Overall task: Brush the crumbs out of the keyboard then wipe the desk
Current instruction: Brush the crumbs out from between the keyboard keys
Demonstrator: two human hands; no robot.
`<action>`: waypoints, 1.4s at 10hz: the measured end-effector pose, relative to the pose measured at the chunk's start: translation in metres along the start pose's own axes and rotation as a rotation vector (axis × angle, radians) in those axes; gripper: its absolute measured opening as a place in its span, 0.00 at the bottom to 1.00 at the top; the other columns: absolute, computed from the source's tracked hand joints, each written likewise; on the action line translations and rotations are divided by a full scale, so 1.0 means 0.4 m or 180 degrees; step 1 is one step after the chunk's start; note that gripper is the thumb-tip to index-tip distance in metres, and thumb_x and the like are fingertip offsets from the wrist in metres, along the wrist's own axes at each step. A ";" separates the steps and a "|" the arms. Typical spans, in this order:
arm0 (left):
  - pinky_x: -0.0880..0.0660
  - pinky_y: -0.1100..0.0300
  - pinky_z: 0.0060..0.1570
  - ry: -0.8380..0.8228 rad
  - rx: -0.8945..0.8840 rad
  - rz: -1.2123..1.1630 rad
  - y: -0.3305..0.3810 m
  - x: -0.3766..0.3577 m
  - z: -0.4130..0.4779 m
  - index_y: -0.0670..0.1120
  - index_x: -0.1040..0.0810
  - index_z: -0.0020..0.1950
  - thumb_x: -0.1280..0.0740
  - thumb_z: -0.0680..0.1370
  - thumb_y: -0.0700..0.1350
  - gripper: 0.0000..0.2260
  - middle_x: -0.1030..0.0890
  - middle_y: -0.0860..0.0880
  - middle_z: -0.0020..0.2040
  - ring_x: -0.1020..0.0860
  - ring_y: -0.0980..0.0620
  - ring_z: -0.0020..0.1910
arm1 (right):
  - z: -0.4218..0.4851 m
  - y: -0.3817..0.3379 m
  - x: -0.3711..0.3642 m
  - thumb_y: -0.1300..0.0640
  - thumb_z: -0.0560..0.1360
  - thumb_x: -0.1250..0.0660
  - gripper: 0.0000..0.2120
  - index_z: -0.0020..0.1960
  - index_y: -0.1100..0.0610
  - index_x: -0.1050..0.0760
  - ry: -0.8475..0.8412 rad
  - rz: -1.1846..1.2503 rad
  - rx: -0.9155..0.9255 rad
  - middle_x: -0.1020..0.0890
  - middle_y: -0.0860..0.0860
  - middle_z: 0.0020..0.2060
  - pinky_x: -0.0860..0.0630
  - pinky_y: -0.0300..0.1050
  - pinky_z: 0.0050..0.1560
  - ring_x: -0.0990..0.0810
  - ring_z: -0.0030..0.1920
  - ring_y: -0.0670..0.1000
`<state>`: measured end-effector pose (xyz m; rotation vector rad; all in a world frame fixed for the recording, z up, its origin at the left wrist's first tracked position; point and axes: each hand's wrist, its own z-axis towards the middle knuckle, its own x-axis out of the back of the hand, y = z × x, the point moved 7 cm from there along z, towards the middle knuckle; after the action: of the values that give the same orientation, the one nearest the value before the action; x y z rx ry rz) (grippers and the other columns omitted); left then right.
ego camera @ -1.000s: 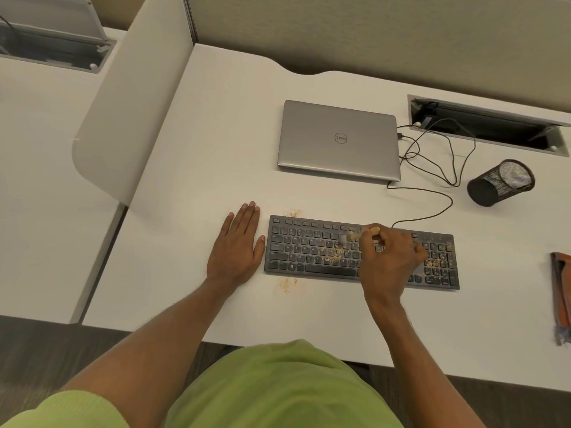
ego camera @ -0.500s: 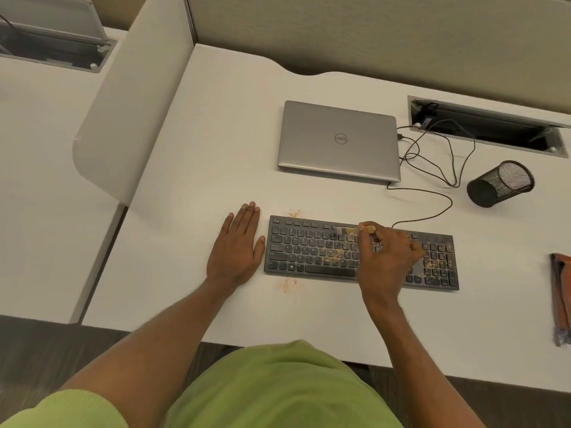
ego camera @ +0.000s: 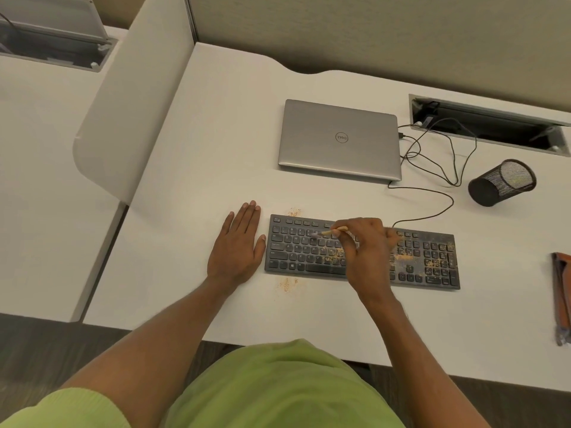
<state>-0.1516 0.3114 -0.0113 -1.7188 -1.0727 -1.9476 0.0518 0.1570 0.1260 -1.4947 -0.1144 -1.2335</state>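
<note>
so the right hand is pinching a small tan-handled brush that's pointing left from the grip along the flat black keyboard, orange crumbs sitting just body-side of the bristles, while the left hand is lying flat beside its left end

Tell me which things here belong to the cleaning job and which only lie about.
Job: keyboard, crumbs, brush in right hand, left hand flat on desk.
Lying about: closed Dell laptop, tipped mesh pen cup, cables, orange item at right edge.
</note>
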 end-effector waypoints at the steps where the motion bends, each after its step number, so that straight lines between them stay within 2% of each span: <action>1: 0.53 0.50 0.86 -0.0011 0.0009 0.0004 0.000 0.000 0.000 0.45 0.50 0.88 0.51 0.87 0.55 0.31 0.49 0.49 0.88 0.52 0.54 0.87 | 0.002 0.024 0.011 0.60 0.77 0.26 0.08 0.50 0.47 0.16 -0.0036 -0.0336 -0.0032 0.16 0.41 0.45 0.45 0.50 0.60 0.25 0.53 0.49; 2: 0.53 0.50 0.86 -0.0014 0.0009 0.0001 0.000 0.000 -0.001 0.45 0.50 0.88 0.51 0.87 0.55 0.31 0.49 0.49 0.88 0.53 0.54 0.87 | -0.004 0.052 0.053 0.59 0.78 0.27 0.07 0.49 0.47 0.16 0.0086 -0.0714 -0.0172 0.16 0.41 0.46 0.44 0.54 0.60 0.26 0.54 0.49; 3: 0.53 0.50 0.86 -0.0004 0.0007 -0.0014 -0.001 0.000 -0.001 0.45 0.50 0.88 0.51 0.87 0.55 0.31 0.49 0.49 0.88 0.53 0.54 0.87 | -0.004 0.038 0.080 0.58 0.78 0.28 0.06 0.49 0.48 0.16 0.0218 -0.0581 -0.0123 0.17 0.41 0.46 0.42 0.55 0.59 0.27 0.53 0.47; 4: 0.52 0.49 0.86 -0.0009 0.0006 -0.0026 -0.001 -0.001 -0.001 0.45 0.50 0.88 0.51 0.87 0.55 0.31 0.49 0.49 0.88 0.53 0.54 0.87 | 0.005 0.010 0.063 0.60 0.77 0.26 0.07 0.49 0.48 0.16 0.0143 -0.0257 0.0038 0.17 0.39 0.45 0.43 0.52 0.60 0.25 0.53 0.47; 5: 0.52 0.49 0.86 0.0015 -0.0002 -0.0035 0.000 0.002 -0.001 0.45 0.49 0.88 0.50 0.87 0.54 0.30 0.48 0.48 0.88 0.52 0.53 0.87 | 0.006 -0.001 0.025 0.61 0.76 0.26 0.08 0.50 0.48 0.15 -0.0117 -0.0210 0.0116 0.16 0.40 0.45 0.43 0.53 0.61 0.25 0.53 0.48; 6: 0.51 0.49 0.86 0.0018 -0.0007 -0.0017 0.002 0.003 -0.002 0.45 0.49 0.88 0.50 0.87 0.54 0.30 0.48 0.48 0.88 0.52 0.53 0.87 | -0.001 0.026 0.028 0.60 0.77 0.26 0.08 0.49 0.47 0.16 -0.0091 -0.0433 0.0023 0.17 0.40 0.43 0.44 0.50 0.60 0.25 0.52 0.49; 7: 0.52 0.50 0.86 0.0024 -0.0008 -0.0010 0.000 0.002 -0.001 0.45 0.49 0.88 0.50 0.87 0.54 0.30 0.48 0.48 0.88 0.52 0.53 0.87 | -0.014 0.056 0.070 0.60 0.78 0.27 0.07 0.49 0.48 0.17 0.0238 -0.0885 -0.0197 0.18 0.43 0.43 0.45 0.49 0.59 0.25 0.51 0.50; 8: 0.52 0.50 0.86 0.0038 -0.0009 -0.0009 -0.002 -0.001 -0.001 0.44 0.48 0.88 0.50 0.87 0.54 0.30 0.47 0.48 0.88 0.52 0.53 0.87 | -0.037 0.032 0.090 0.58 0.80 0.28 0.04 0.51 0.50 0.17 0.0596 -0.0840 -0.0178 0.17 0.43 0.44 0.42 0.53 0.61 0.25 0.51 0.50; 9: 0.52 0.50 0.86 0.0023 -0.0006 -0.0012 -0.001 -0.001 0.000 0.45 0.49 0.88 0.50 0.87 0.54 0.30 0.48 0.48 0.88 0.52 0.54 0.87 | -0.057 0.017 0.072 0.55 0.81 0.28 0.04 0.53 0.52 0.15 0.0768 -0.0371 -0.0333 0.16 0.44 0.44 0.38 0.58 0.63 0.25 0.49 0.46; 10: 0.53 0.50 0.86 0.0004 -0.0002 0.0009 0.000 0.000 -0.001 0.45 0.49 0.88 0.50 0.87 0.54 0.30 0.48 0.48 0.88 0.52 0.54 0.87 | -0.074 0.035 0.042 0.51 0.81 0.29 0.07 0.55 0.52 0.15 0.0750 -0.0285 -0.0561 0.16 0.45 0.43 0.36 0.60 0.65 0.29 0.47 0.38; 11: 0.52 0.50 0.86 -0.0003 -0.0002 0.0018 -0.001 -0.001 -0.001 0.45 0.49 0.88 0.51 0.87 0.55 0.30 0.48 0.48 0.88 0.52 0.53 0.87 | -0.091 0.050 0.023 0.53 0.80 0.28 0.05 0.51 0.53 0.15 0.0639 -0.0275 -0.0702 0.17 0.48 0.39 0.34 0.65 0.66 0.33 0.53 0.27; 12: 0.52 0.50 0.86 0.0017 -0.0004 -0.0001 0.000 -0.001 0.000 0.44 0.48 0.88 0.50 0.87 0.54 0.30 0.47 0.48 0.88 0.51 0.53 0.87 | -0.097 0.054 0.027 0.56 0.79 0.28 0.03 0.47 0.51 0.16 0.0648 -0.0222 -0.0747 0.19 0.45 0.38 0.34 0.67 0.65 0.31 0.51 0.28; 14: 0.52 0.49 0.86 -0.0005 -0.0003 0.0016 -0.001 0.000 -0.001 0.45 0.49 0.88 0.51 0.87 0.55 0.31 0.48 0.48 0.88 0.52 0.53 0.87 | -0.084 0.047 0.036 0.51 0.81 0.29 0.06 0.53 0.51 0.15 0.0831 -0.0204 -0.0662 0.19 0.46 0.39 0.35 0.60 0.65 0.31 0.46 0.38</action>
<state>-0.1523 0.3115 -0.0115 -1.7222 -1.0675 -1.9443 0.0498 0.1169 0.1175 -1.5002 0.1447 -1.5182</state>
